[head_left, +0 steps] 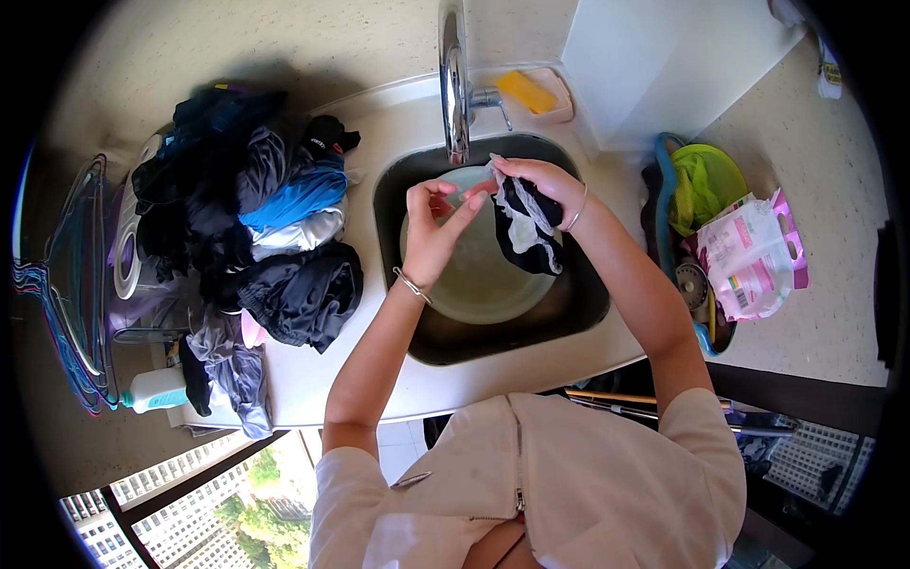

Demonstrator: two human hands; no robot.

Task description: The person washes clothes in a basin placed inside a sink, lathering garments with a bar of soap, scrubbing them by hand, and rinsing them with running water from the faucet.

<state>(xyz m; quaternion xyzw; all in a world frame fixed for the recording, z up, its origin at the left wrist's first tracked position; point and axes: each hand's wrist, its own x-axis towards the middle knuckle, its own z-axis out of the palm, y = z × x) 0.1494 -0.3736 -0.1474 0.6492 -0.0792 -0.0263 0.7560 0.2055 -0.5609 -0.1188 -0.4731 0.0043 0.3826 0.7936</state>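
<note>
Over the sink my right hand (pixel 544 186) grips a small black garment with grey lacy trim (pixel 515 211); a whitish patch shows on it, and the cloth hangs down from my fingers. My left hand (pixel 434 233) is just to the left, its thumb stretched toward the right hand's fingertips and its other fingers partly curled. No cloth shows in the left hand. Below both hands a round pale basin (pixel 445 294) of cloudy water sits in the dark sink (pixel 569 327). The chrome faucet (pixel 455 104) stands behind them.
A big heap of dark clothes (pixel 213 209) covers the left counter, with hangers (pixel 81 294) and a white bottle (pixel 156 390) beyond. A yellow sponge (pixel 527 92) lies in a dish at the back. A green bowl (pixel 725 171) and pink-white package (pixel 744 254) are at right.
</note>
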